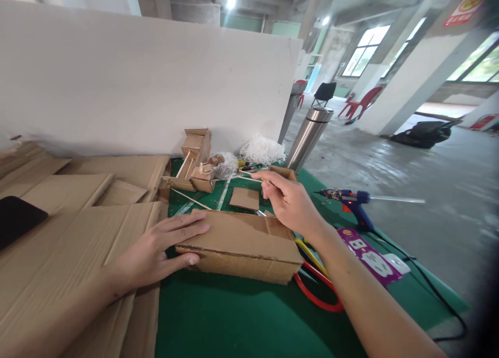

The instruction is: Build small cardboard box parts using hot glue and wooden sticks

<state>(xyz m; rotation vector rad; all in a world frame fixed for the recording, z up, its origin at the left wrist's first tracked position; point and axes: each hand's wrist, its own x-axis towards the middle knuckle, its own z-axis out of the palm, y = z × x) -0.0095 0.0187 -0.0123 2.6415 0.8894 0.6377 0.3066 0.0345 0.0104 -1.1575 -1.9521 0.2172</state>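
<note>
A closed cardboard box (237, 238) lies lengthwise on the green tabletop. My left hand (171, 243) holds its left end, fingers spread on the top and thumb against the front side. Above the box's right far corner, my right hand (286, 197) is closed in a pinch on a thin wooden stick (249, 179) pointing left. Behind the box lie a small cardboard square (244, 198) and another thin stick (190, 198). Red-handled scissors (317, 295) sit partly hidden under my right forearm and the box's right end.
Flat cardboard sheets (70, 249) cover the left side, with a black object (19, 220) on them. A cardboard construction (195, 160), white stringy material (263, 150) and a steel flask (310, 140) stand behind. A blue glue gun (351, 199) and purple power strip (370, 256) with a cable are right.
</note>
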